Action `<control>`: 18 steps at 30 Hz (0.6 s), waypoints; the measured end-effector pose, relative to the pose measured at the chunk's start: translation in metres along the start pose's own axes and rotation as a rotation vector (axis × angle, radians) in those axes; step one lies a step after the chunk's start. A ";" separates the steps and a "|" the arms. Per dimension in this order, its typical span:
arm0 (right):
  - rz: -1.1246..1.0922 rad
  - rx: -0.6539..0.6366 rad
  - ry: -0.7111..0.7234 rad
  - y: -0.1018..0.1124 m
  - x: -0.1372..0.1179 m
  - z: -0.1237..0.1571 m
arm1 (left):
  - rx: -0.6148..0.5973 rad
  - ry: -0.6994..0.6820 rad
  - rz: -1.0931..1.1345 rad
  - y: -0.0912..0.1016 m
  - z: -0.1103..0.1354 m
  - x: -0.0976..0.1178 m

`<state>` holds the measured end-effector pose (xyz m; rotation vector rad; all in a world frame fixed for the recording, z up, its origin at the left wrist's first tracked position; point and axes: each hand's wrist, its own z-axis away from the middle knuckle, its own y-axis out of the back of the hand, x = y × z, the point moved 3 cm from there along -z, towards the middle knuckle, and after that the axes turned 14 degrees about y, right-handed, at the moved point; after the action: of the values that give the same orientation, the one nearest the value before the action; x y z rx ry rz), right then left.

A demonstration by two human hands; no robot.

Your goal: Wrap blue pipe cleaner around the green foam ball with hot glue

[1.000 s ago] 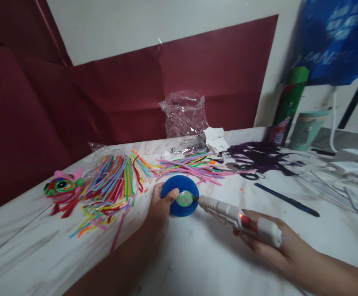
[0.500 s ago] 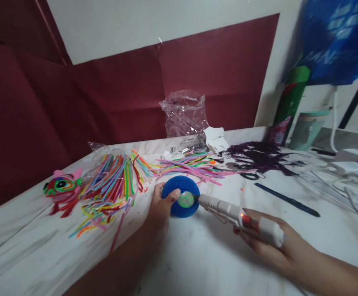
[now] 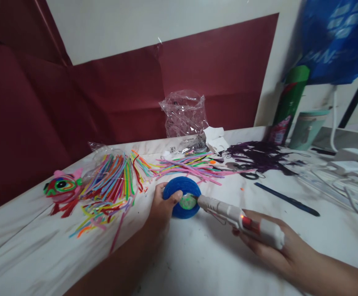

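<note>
My left hand (image 3: 164, 202) grips the left side of a round blue piece (image 3: 179, 186) with ridged rings, its thumb pressed on the front. A clear centre with green specks (image 3: 187, 201) shows in the middle of this piece. My right hand (image 3: 266, 238) is wrapped round a white glue gun (image 3: 228, 210) with a lit orange light. The gun's nozzle points left and lies over the right part of the blue piece, near the clear centre; whether the tip touches is too small to tell.
Left of my hands lie many coloured pipe cleaners (image 3: 107, 176) and a fish-like pipe-cleaner figure (image 3: 64, 189). Behind are a clear plastic bag (image 3: 185, 115) and purple strands (image 3: 259, 154). To the right are a dark blue stick (image 3: 286, 199), a green cup (image 3: 308, 129) and white cables (image 3: 326, 187).
The blue piece has shifted slightly right with my left hand. The nozzle now reaches farther over it, closer to the clear centre. My right hand has hardly moved.
</note>
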<state>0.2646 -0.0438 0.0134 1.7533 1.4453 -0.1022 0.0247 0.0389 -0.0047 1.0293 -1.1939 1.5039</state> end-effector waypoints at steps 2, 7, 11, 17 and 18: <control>0.000 0.008 -0.017 0.000 0.000 0.000 | 0.003 -0.001 0.007 0.000 -0.001 0.000; 0.000 0.022 -0.030 0.000 -0.005 0.000 | -0.001 -0.008 -0.029 -0.001 0.001 0.000; -0.004 0.020 -0.035 -0.001 -0.007 -0.001 | 0.016 0.000 -0.049 -0.002 0.002 0.001; 0.013 0.050 -0.033 -0.001 -0.007 0.000 | 0.011 -0.012 -0.028 -0.003 0.003 0.001; 0.014 0.055 -0.039 -0.001 -0.006 0.000 | 0.011 -0.016 -0.023 -0.003 0.003 0.001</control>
<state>0.2617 -0.0490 0.0162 1.7956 1.4144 -0.1690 0.0272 0.0367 -0.0023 1.0611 -1.1824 1.4881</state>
